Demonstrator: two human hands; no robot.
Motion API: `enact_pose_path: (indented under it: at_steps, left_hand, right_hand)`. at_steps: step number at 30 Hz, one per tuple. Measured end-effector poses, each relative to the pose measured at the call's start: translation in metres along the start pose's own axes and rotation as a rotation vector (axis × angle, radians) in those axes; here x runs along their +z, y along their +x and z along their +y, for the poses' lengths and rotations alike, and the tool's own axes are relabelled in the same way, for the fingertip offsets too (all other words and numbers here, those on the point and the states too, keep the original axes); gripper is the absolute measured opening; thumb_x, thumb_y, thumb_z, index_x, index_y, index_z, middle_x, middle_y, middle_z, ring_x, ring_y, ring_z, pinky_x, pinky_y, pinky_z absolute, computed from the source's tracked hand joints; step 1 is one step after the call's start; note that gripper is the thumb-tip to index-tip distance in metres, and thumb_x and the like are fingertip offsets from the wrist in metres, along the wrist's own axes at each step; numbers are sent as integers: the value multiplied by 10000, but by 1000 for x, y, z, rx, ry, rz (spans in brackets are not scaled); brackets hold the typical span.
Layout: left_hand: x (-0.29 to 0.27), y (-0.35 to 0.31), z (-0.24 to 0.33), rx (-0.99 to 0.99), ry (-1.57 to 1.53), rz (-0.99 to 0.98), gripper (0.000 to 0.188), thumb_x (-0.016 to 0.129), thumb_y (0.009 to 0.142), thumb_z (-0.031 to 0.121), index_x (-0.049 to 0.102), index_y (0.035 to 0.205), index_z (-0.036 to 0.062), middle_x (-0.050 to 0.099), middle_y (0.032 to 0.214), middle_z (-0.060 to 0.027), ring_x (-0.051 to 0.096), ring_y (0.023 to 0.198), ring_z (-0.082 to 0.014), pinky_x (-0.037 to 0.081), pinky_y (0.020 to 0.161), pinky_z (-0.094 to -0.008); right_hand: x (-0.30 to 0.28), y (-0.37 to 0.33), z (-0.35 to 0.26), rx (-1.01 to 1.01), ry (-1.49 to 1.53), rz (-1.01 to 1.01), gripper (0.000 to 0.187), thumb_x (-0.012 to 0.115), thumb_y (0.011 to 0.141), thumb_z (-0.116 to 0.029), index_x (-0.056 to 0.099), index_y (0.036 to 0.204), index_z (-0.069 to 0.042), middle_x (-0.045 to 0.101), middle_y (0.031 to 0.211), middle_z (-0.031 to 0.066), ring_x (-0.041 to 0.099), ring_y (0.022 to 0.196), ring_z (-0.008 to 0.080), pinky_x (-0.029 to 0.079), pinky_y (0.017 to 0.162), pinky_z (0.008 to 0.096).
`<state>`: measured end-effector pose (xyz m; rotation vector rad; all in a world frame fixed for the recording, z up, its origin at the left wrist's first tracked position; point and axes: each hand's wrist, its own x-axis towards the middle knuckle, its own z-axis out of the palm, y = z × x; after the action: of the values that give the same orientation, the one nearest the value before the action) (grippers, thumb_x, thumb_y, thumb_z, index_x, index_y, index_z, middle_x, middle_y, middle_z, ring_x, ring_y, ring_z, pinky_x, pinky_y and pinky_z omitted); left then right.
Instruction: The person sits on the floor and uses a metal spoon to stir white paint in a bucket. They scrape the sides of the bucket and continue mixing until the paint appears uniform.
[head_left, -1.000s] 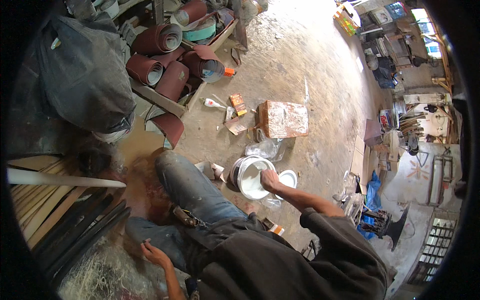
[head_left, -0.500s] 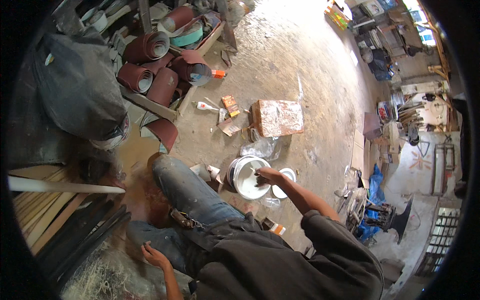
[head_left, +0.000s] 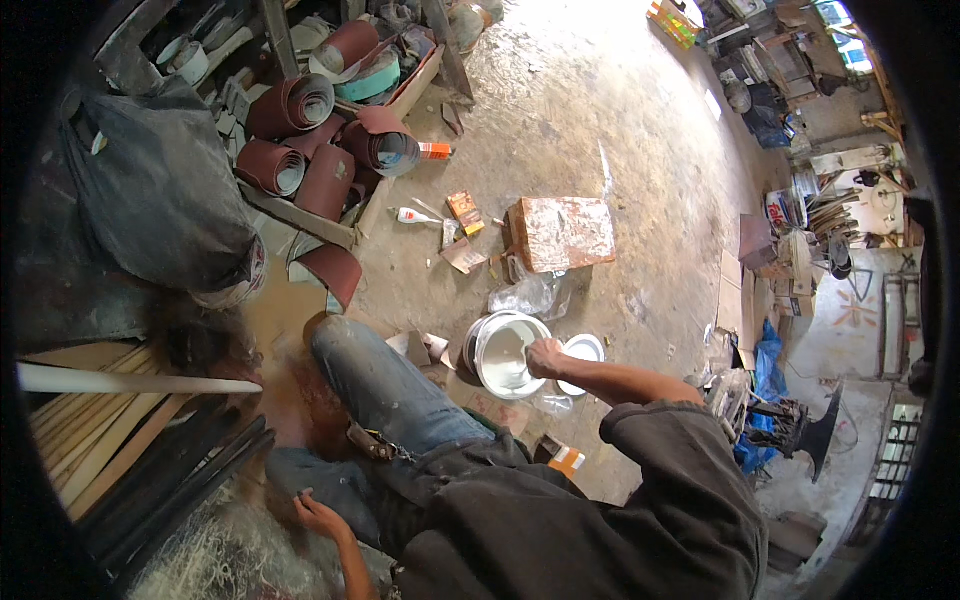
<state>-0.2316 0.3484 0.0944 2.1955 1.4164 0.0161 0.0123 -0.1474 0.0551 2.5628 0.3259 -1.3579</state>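
Note:
My right hand (head_left: 545,358) is closed in a fist at the right rim of a white bucket (head_left: 487,377). Whatever it grips is hidden from view; whitish material coats the bucket's inside. Just right of the bucket, partly under my forearm, lies a round white lid (head_left: 590,348). My left hand (head_left: 318,514) is low beside my bent left leg, with its fingers apart and nothing visible in them. Crumpled clear plastic (head_left: 530,294) lies beyond the bucket, against a worn reddish-white block (head_left: 562,234).
Rolls of brown sandpaper (head_left: 325,182) fill a wooden crate at the far left. A small white bottle (head_left: 415,216) and an orange-brown box (head_left: 465,212) lie on the floor. Long wooden strips (head_left: 105,425) and a white pipe (head_left: 130,380) are at my left. Blue plastic (head_left: 768,372) lies right.
My right hand has shifted slightly right and down, its fist turned over the bucket's rim. The whole view has moved a little; my left hand stays by my leg.

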Motion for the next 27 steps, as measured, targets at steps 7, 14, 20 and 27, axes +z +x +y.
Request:
enact_pose_path:
  at_steps: [7, 14, 20, 27]
  left_hand:
    - [9, -3, 0, -69, 54, 20, 452, 352, 981, 333, 660, 1014, 4, 618, 1105, -199, 573, 989, -385, 421, 872, -434]
    - [2, 0, 3, -27, 137, -73, 454, 353, 977, 342, 654, 1003, 4, 617, 1056, -216, 574, 954, -389, 413, 854, -448]
    - [5, 1, -13, 76, 129, -13, 434, 354, 972, 327, 641, 972, 2, 621, 988, -209, 574, 895, -380, 410, 798, -463]
    - [7, 1, 9, 14, 168, -52, 396, 349, 967, 290, 635, 945, 17, 624, 996, -195, 581, 892, -362, 426, 785, -458]
  right_hand:
    - [-20, -49, 24, 309, 316, 424, 176, 582, 744, -150, 684, 755, -7, 657, 779, 228, 669, 726, 376, 522, 606, 460]
    - [14, -61, 2, -423, 328, 197, 178, 499, 857, -145, 608, 824, -7, 609, 644, 214, 639, 642, 383, 504, 540, 471]
    - [24, -50, 10, -42, 495, 290, 200, 539, 796, -193, 662, 801, -36, 646, 718, 222, 648, 672, 396, 506, 604, 502]
    - [34, -30, -6, 89, 614, 208, 274, 539, 812, -232, 707, 846, -18, 657, 793, 258, 667, 749, 406, 535, 687, 498]
